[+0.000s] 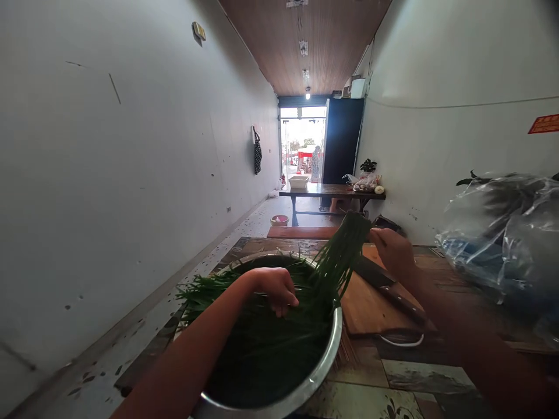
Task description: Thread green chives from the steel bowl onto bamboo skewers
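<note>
A wide metal basin holds a mass of long green chives, some hanging over its far left rim. My left hand is over the basin, its fingers curled closed just above the chives; what they hold, if anything, is hidden. To the right, my right hand is raised above the cutting board, fingers pinched at the upper end of a bunch of chives. The bunch slants down and left into the basin. Below that hand, a cleaver lies on the wooden cutting board.
The basin and board stand on a patterned table. A large clear plastic bag sits at the right. Farther back are a reddish bench, a small bucket and a dark table bearing a white tub.
</note>
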The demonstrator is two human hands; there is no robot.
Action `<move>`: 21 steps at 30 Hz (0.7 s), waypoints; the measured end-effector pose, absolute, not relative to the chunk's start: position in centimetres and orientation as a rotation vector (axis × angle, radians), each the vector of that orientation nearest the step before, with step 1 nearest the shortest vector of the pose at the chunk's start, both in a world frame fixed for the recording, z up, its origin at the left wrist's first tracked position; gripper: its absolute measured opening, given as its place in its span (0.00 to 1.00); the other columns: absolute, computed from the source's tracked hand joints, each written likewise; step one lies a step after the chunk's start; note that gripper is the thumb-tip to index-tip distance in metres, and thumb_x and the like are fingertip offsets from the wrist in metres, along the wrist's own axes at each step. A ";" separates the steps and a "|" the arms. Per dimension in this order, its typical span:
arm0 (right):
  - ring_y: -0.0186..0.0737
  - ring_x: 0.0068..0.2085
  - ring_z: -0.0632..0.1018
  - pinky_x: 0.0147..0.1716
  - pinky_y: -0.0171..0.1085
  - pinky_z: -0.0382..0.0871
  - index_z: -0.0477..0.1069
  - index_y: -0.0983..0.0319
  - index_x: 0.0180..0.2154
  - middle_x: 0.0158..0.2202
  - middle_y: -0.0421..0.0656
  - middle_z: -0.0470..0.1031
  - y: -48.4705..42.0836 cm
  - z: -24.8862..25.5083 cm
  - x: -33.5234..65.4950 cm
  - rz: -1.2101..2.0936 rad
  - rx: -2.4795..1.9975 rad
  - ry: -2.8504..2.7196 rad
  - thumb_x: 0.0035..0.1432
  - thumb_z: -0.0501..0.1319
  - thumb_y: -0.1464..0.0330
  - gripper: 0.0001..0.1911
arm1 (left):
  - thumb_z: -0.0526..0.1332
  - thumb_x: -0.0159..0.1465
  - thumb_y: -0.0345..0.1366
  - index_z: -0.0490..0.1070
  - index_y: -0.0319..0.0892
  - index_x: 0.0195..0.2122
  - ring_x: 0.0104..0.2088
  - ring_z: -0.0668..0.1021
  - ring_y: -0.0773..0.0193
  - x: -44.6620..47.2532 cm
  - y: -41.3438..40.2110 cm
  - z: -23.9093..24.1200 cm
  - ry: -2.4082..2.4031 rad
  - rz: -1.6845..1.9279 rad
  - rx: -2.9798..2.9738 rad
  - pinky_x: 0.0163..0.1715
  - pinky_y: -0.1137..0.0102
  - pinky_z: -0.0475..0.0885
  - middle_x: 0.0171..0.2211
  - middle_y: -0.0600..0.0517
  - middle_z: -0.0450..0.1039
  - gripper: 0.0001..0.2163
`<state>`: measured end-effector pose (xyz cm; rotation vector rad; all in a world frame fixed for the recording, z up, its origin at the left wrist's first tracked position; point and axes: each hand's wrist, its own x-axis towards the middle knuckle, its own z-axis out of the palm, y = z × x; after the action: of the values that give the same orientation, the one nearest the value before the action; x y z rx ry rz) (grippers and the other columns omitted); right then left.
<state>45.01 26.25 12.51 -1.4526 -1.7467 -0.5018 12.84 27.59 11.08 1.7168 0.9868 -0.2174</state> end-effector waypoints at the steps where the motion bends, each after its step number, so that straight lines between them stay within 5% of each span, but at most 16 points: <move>1: 0.41 0.39 0.76 0.38 0.36 0.64 0.75 0.64 0.39 0.37 0.49 0.78 26.3 13.2 45.0 -0.528 -1.443 -1.759 0.64 0.46 0.59 0.23 | 0.67 0.48 0.51 0.73 0.36 0.26 0.19 0.75 0.67 12.5 27.8 11.1 1.004 -0.207 1.757 0.22 0.72 0.69 0.19 0.51 0.74 0.19; 12: 0.44 0.35 0.75 0.32 0.37 0.59 0.76 0.64 0.35 0.34 0.50 0.78 26.4 18.7 49.4 -0.923 -1.673 -1.594 0.62 0.47 0.63 0.20 | 0.64 0.44 0.60 0.71 0.36 0.26 0.18 0.73 0.68 12.1 28.5 10.5 1.089 -0.086 1.794 0.21 0.73 0.65 0.18 0.52 0.71 0.28; 21: 0.45 0.38 0.76 0.35 0.37 0.63 0.76 0.65 0.36 0.36 0.51 0.79 24.0 19.2 49.5 -0.809 -1.795 -1.627 0.59 0.50 0.64 0.18 | 0.64 0.42 0.62 0.71 0.36 0.28 0.20 0.74 0.67 12.0 28.6 9.9 1.108 -0.066 1.760 0.21 0.73 0.66 0.19 0.51 0.72 0.29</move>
<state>49.47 24.02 19.16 -1.7951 -1.6269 -0.8094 11.99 28.65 9.87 1.7602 1.1081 -0.0658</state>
